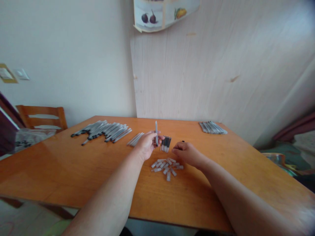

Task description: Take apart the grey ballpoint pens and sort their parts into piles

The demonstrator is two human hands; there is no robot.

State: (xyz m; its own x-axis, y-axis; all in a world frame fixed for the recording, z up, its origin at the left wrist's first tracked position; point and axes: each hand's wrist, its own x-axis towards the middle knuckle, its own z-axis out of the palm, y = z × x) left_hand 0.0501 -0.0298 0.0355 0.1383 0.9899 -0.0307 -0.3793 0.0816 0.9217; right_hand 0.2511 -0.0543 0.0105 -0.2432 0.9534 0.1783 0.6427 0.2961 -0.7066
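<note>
My left hand is closed on a pen barrel, clear and greyish, held upright with its tapered tip up. Just right of it, a row of dark pen refills with pale lower ends lies on the table. My right hand is curled with fingertips together; a small dark bit shows at its fingers, too small to name. Between and below the hands is a loose pile of small translucent caps. Several pale pen barrels lie left of my left hand.
A large spread of clear pen barrels with black ends covers the table's back left. Another bundle of pens lies at the back right. A wooden chair and a plastic bag stand past the left edge; a wall closes the far side.
</note>
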